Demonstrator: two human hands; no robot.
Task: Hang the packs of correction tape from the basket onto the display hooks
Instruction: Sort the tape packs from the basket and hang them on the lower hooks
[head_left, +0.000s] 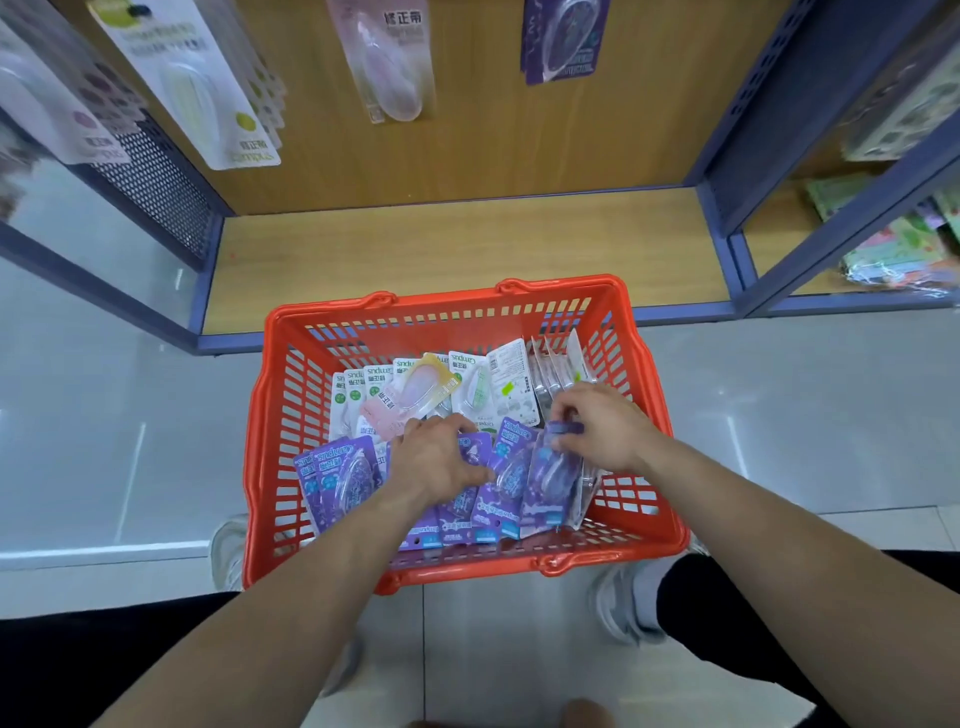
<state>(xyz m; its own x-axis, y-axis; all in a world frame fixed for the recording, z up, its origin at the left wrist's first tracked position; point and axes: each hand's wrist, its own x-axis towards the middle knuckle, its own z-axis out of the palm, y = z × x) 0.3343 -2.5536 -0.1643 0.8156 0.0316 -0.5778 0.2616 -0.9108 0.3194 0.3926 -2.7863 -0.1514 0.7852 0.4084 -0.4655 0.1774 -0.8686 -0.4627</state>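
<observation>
Fingertips (563, 434) of my right hand (605, 431) pinch the far end of a purple card-backed blister pack of correction tape (548, 480), the header end where the hanging hole should be. The pack stands tilted in the near right part of the basket. Its long axis runs near to far, with the foot towards me and the pinched top away from me. That end already points towards the display, so I judge the lift needs little turning, mostly a rise and a reach to the far side.

My left hand (441, 460) lies just to the left, its fingers bent over the row of matching purple packs (337, 480). It touches them, but I cannot tell whether it grips one. The right hand is plainly the one placed to carry.

Beyond lie white-and-green packs (480, 395) and a pink pack (382, 415), all inside the red plastic mesh basket (441, 312), which sits on the pale tiled floor (130, 415) against the wood-topped bottom shelf (441, 244).

Far and above, a hung purple pack (563, 41) shows on the right of the wooden back panel (467, 140). I cannot make out the display hooks themselves.
</observation>
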